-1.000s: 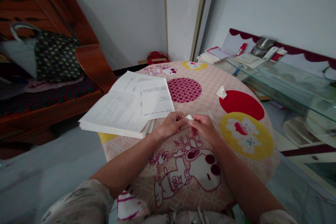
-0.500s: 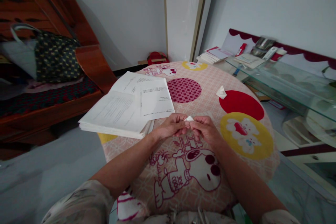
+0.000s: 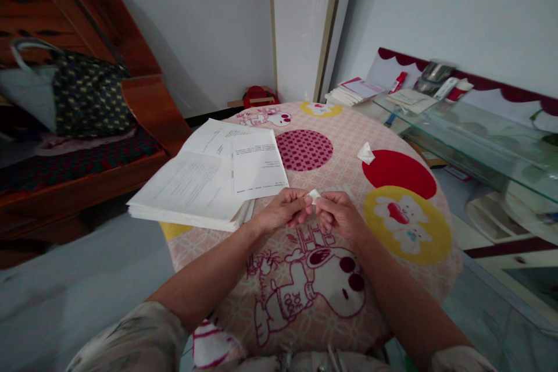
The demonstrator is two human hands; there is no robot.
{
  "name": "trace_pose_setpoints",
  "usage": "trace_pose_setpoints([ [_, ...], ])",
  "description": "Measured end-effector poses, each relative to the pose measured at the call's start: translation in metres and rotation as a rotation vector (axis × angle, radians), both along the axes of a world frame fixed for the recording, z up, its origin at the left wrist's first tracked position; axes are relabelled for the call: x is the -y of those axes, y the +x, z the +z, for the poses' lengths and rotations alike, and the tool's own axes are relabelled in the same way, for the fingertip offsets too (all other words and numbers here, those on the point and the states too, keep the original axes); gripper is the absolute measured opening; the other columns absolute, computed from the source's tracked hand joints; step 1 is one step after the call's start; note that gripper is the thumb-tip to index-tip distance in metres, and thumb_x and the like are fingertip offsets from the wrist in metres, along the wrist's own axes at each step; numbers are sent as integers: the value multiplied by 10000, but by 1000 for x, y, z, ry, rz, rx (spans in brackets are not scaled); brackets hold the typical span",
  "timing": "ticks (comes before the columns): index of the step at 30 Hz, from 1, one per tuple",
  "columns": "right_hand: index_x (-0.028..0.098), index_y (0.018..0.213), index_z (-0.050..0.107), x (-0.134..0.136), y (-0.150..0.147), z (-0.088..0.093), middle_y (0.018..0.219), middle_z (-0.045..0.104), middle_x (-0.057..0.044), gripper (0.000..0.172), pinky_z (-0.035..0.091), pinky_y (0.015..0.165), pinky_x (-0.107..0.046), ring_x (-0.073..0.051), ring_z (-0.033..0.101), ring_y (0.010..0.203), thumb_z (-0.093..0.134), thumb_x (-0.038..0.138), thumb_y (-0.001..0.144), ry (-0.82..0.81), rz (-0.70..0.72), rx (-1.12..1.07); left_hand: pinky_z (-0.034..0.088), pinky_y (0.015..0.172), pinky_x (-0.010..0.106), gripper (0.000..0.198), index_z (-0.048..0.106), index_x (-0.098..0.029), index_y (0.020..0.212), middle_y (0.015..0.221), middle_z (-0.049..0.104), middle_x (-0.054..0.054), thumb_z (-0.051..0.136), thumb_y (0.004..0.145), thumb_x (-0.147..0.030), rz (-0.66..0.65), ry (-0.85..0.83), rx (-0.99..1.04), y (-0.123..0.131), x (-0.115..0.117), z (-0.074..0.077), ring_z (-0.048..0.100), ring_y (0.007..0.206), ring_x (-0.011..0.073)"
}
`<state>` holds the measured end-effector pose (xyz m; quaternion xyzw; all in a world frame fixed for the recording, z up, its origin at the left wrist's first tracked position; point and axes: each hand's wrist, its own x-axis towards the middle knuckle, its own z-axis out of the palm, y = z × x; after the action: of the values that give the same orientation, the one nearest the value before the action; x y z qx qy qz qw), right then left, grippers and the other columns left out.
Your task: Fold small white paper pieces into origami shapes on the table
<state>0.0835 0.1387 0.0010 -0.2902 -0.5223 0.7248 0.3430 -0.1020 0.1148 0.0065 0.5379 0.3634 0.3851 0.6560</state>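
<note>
A small folded piece of white paper (image 3: 314, 196) is held between my two hands above the round table. My left hand (image 3: 288, 208) pinches its left side with thumb and fingers. On the right side, my right hand (image 3: 337, 215) grips it the same way. Beyond and to the right, another folded white paper piece (image 3: 366, 154) lies at the edge of the red circle on the tablecloth (image 3: 349, 128). A thick stack of printed sheets (image 3: 192, 186) rests on the table's left side, close to my left hand.
To the left is a wooden bench (image 3: 148, 110) bearing a dark patterned bag (image 3: 89, 96). A glass shelf (image 3: 479, 133) at the right holds a metal pot (image 3: 436, 72) and a red tube (image 3: 398, 82). Behind the table stands a tall white appliance (image 3: 300, 29).
The thumbs have shifted slightly apart, showing more of the small paper between them. The whole view has moved a little; the second folded piece stays on the cloth.
</note>
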Motion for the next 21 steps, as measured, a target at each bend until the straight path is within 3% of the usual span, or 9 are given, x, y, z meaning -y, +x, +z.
trace_pose_setpoints([
  [4, 168, 675, 642, -5, 1, -2, 483, 560, 40, 273, 432, 388, -208, -94, 506, 377, 649, 402, 816, 96, -15, 143, 241, 388, 194, 465, 574, -149, 739, 496, 502, -51, 543, 885, -589, 39, 99, -189, -7, -5, -3, 370, 366, 52],
  [9, 174, 660, 647, -7, 2, -4, 389, 461, 74, 262, 346, 336, -208, -89, 425, 306, 643, 402, 789, 150, -143, 279, 193, 432, 214, 540, 528, -146, 575, 452, 359, -61, 521, 880, -592, 196, 260, -414, -3, -7, -6, 286, 430, 53],
  [12, 178, 618, 634, -7, 3, -3, 366, 420, 82, 273, 324, 337, -208, -83, 409, 296, 654, 394, 784, 157, -169, 282, 193, 435, 218, 578, 502, -151, 541, 438, 351, -58, 516, 874, -623, 198, 248, -383, -1, -6, -6, 283, 424, 53],
  [17, 185, 589, 622, -7, 5, 1, 376, 364, 100, 294, 384, 366, -223, -82, 412, 300, 692, 408, 767, 62, -95, 110, 181, 393, 212, 589, 566, -149, 571, 377, 356, -64, 553, 844, -671, 117, 59, -179, -5, -6, -8, 275, 339, 50],
  [21, 179, 624, 647, -9, 7, -1, 382, 399, 94, 280, 355, 357, -213, -82, 426, 304, 694, 408, 778, 53, -16, 122, 320, 420, 203, 552, 671, -118, 677, 491, 543, -4, 634, 794, -656, 91, 11, -73, -8, -9, -6, 445, 394, 71],
])
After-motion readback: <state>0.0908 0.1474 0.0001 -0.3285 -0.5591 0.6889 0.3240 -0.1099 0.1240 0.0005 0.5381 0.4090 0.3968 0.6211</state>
